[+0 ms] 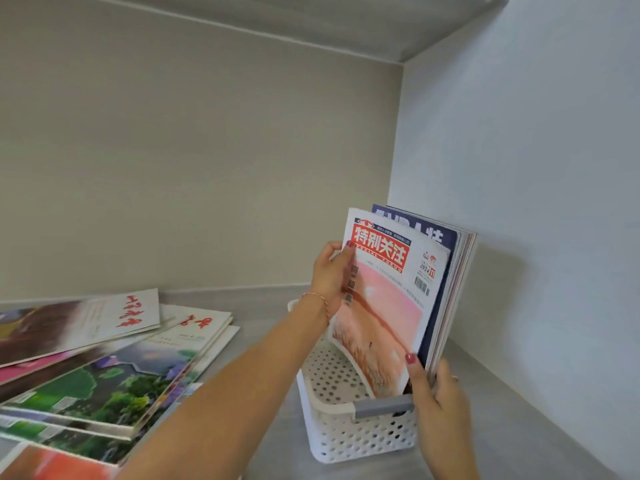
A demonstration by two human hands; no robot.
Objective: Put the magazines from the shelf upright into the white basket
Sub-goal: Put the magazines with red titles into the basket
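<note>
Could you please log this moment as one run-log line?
left hand + right hand: holding pink magazine | upright in white basket | stack remains on shelf

Both hands (332, 278) grip pink magazine (384, 299) upright in white basket (346, 434)

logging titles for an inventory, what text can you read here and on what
"特别关注": red title block on the pink magazine in the white basket.
"SPECIAL FOCUS": under that title.
"2024 11": its top right corner.
Dark blue magazine behind: title mostly hidden.
Flat magazines: red lettering too blurred.
</note>
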